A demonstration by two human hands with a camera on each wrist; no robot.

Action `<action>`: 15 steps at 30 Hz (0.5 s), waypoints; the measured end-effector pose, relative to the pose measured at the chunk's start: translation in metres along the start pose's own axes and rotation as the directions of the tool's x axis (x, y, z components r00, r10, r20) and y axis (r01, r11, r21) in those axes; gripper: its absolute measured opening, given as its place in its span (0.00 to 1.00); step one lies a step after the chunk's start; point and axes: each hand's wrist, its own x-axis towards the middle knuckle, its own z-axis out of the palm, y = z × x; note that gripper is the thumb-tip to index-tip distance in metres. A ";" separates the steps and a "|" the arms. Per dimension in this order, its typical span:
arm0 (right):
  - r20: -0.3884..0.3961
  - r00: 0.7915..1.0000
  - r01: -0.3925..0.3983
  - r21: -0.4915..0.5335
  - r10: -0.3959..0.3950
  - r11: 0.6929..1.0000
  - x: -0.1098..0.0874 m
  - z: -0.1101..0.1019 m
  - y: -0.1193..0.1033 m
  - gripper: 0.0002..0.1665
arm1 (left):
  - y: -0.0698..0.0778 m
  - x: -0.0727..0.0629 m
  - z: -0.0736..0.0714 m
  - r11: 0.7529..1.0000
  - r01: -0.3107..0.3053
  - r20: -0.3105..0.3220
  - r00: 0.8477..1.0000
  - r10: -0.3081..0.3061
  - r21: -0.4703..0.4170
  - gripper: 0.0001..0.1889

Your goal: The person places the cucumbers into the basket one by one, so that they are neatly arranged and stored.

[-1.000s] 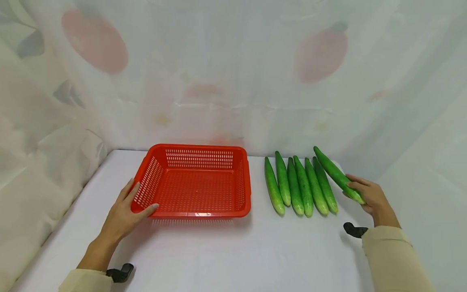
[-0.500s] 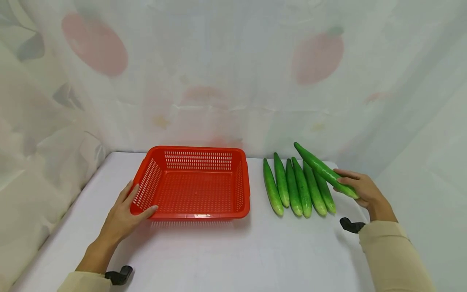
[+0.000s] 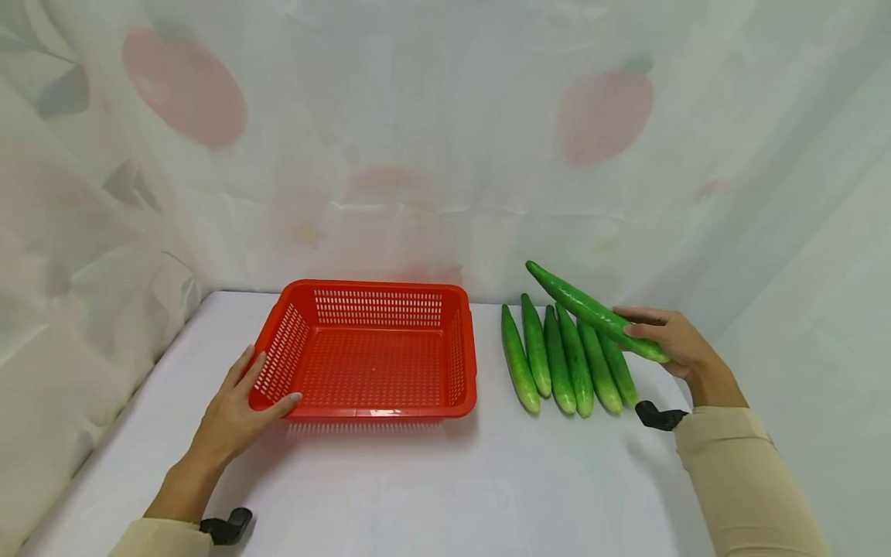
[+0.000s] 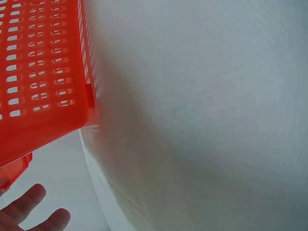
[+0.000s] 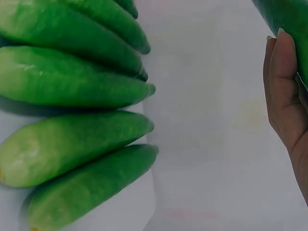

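My right hand (image 3: 671, 344) grips a long green cucumber (image 3: 581, 307) near its pale end, raised above the table and slanting up to the left. In the right wrist view only a piece of this cucumber (image 5: 285, 13) shows, at the top right corner. Under it lie several more cucumbers (image 3: 557, 363), side by side with pale ends toward me. A red perforated plastic basket (image 3: 379, 363) stands left of them. At its near left corner rests my left hand (image 3: 233, 418), fingers spread along the side and thumb at the front rim. The left wrist view shows two fingertips below the basket wall (image 4: 41, 72).
A white cloth covers the table (image 3: 418, 487). Behind it hangs a pale curtain (image 3: 445, 139) with faded fruit prints, and more sheeting (image 3: 83, 255) closes off the left side. Each wrist carries a small black mount (image 3: 660, 416).
The right hand has carried its cucumber left and slightly upward, from the right end of the row to above it. The left hand and the basket have stayed in place.
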 end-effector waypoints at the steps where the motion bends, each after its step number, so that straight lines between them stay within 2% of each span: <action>1: 0.008 1.000 -0.002 -0.007 0.002 1.000 0.001 0.002 -0.003 0.20 | 0.000 0.000 0.000 1.000 -0.002 -0.001 1.000 0.002 0.000 0.54; 15: 0.136 0.990 0.048 -0.067 -0.039 0.997 0.027 0.041 -0.035 0.21 | 0.001 0.000 0.000 1.000 0.005 -0.004 1.000 -0.005 0.006 0.55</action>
